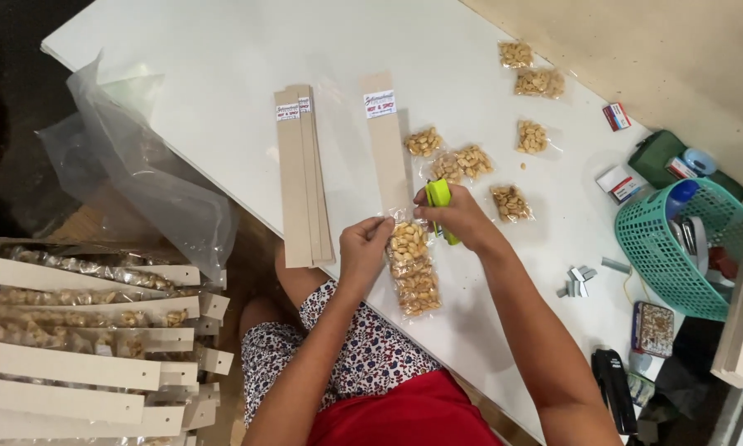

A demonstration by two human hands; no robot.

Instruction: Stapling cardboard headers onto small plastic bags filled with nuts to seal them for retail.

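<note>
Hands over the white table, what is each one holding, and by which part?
The right hand grips a green stapler around its body. The left hand pinches the top edge of a clear peanut packet lying on the cardboard strip.

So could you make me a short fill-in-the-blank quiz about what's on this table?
1. The right hand holds a small ____ stapler.
2. The left hand steadies peanut packets against a long ____ strip.
3. The basket at the table's edge is ____ in colour.
4. Loose staples lie between the person's right arm and the ____.

Missing words: green; cardboard; teal; basket
</note>
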